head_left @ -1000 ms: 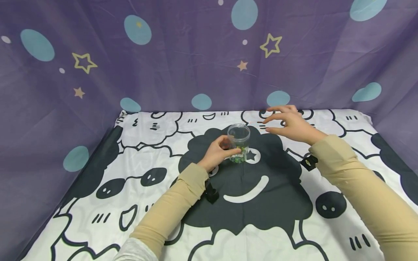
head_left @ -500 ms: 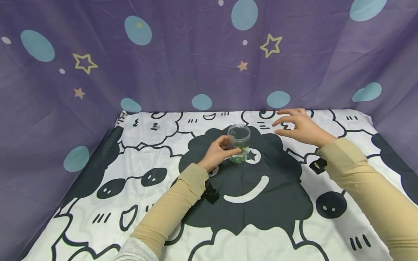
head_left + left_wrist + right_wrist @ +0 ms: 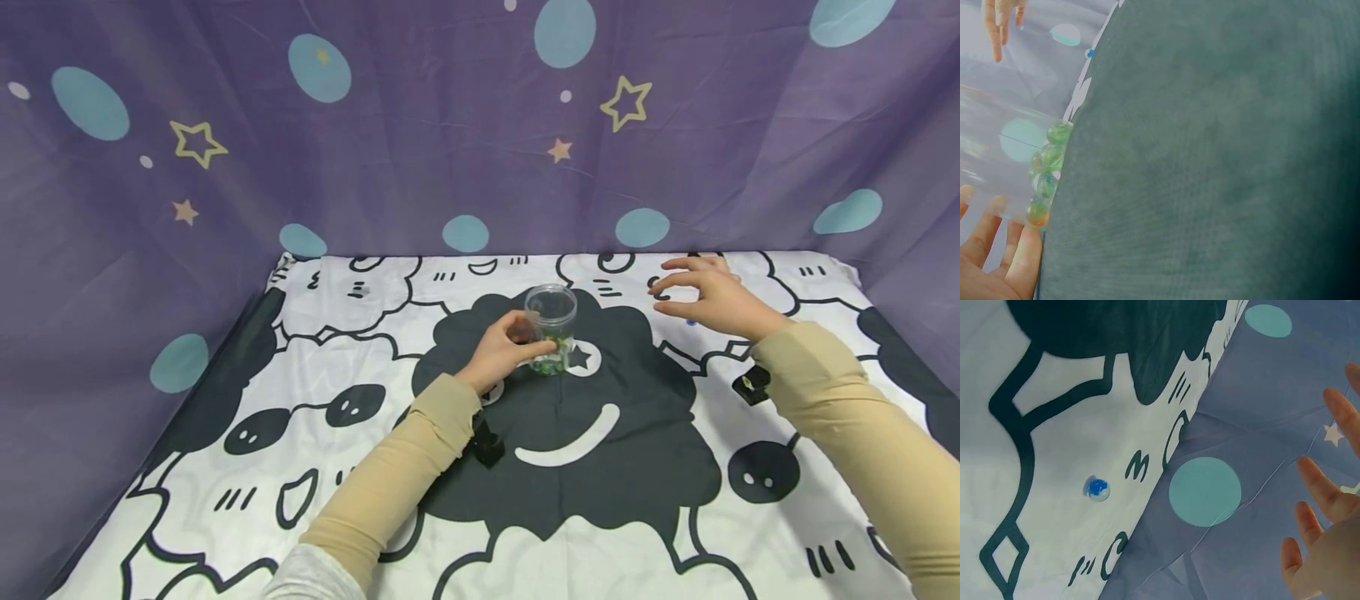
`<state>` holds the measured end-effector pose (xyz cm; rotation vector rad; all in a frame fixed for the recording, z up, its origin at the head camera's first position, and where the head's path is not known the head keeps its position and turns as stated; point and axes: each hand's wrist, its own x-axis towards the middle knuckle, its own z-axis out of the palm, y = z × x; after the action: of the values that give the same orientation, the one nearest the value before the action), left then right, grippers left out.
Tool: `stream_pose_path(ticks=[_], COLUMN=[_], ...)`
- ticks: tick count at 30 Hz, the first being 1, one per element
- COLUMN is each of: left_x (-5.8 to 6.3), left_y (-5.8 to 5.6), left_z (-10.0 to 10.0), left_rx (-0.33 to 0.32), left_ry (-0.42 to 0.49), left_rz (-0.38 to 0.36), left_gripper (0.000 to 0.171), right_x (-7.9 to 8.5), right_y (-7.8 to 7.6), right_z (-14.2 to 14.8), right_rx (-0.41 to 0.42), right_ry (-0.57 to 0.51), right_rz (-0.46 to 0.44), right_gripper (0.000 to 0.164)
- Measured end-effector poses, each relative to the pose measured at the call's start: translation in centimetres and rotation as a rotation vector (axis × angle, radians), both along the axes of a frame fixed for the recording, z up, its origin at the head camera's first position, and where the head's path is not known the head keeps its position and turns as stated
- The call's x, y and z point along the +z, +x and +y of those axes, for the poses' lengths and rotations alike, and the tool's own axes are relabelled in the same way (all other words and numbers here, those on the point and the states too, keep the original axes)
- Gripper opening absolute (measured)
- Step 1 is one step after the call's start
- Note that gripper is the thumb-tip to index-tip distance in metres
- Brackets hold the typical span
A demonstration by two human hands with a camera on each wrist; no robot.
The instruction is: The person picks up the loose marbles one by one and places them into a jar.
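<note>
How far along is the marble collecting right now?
Done: several marbles already lie in the jar. In hand: the left hand grips the jar upright on the cloth; the right hand, fingers spread and holding nothing, hovers over a loose blue marble. Left: that marble is still on the cloth, outside the jar.

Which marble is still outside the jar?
The blue marble, lying alone on the white cloth under the right hand. The greenish marbles sit inside the clear jar, gripped by the left hand.
</note>
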<state>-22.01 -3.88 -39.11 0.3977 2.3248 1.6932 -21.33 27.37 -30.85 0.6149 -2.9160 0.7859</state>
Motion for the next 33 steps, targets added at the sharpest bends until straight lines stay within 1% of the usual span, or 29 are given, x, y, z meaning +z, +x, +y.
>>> stream_pose_path(ticks=[10, 16, 17, 20, 24, 29, 33], left_x=[0.2, 0.3, 0.4, 1.5, 2.9, 3.2, 3.3], left_y=[0.0, -0.1, 0.0, 0.6, 1.6, 1.8, 1.9], left_z=[0.1, 0.1, 0.1, 0.0, 0.0, 0.0, 0.0], left_rx=[-0.003, -0.007, -0.008, -0.011, -0.015, -0.012, -0.015], left_ry=[0.001, -0.004, -0.007, -0.017, -0.028, -0.026, -0.029], left_rz=[-0.004, -0.028, -0.035, -0.046, -0.046, -0.052, -0.058], left_gripper=[0.049, 0.053, 0.054, 0.054, 0.053, 0.052, 0.053], right_x=[-0.2, -0.6, -0.7, -0.9, -1.4, -1.9, -2.3], right_y=[-0.3, -0.9, -1.0, -1.3, -1.8, -2.3, -2.7], right_z=[0.8, 1.8, 2.0, 2.6, 3.6, 4.6, 5.2], right_rx=[-0.028, -0.052, -0.056, -0.063, -0.069, -0.094, -0.116], right_ry=[0.041, 0.060, 0.062, 0.080, 0.131, 0.174, 0.182], right_rz=[-0.015, -0.028, -0.033, -0.052, -0.066, -0.096, -0.134], right_gripper=[0.028, 0.031, 0.032, 0.035, 0.037, 0.039, 0.040])
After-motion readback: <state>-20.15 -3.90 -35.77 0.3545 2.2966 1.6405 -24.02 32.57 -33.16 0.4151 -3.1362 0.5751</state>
